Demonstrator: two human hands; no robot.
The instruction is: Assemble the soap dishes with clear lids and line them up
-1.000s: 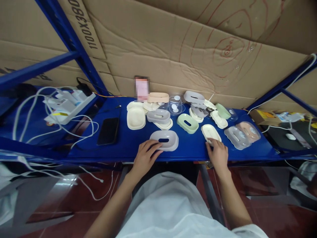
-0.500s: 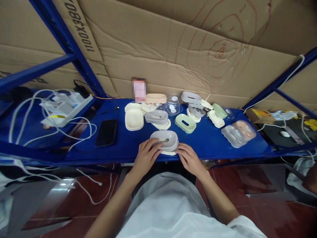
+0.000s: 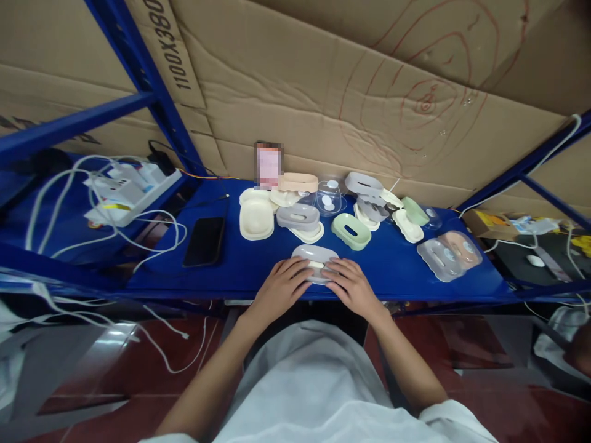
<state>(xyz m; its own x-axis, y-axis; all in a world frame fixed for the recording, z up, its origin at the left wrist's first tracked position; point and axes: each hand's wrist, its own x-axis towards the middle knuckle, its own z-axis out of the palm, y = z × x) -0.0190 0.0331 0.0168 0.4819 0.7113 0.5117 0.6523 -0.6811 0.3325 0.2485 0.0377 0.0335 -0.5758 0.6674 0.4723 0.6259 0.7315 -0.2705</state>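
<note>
Left hand [image 3: 281, 288] and right hand [image 3: 351, 287] press the grey soap dish [image 3: 315, 257] at lower centre of frame. Fingers of both lie narrow, flat on its top. It rests on the blue shelf [image 3: 240, 264].

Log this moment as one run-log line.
left hand: on grey soap-dish lid | right hand: on same lid | lid: over cream tray, blue shelf front edge

I hold both forearms extended forward, left hand [image 3: 282, 284] and right hand [image 3: 351, 285] palms down, fingers nearly meeting.
</note>
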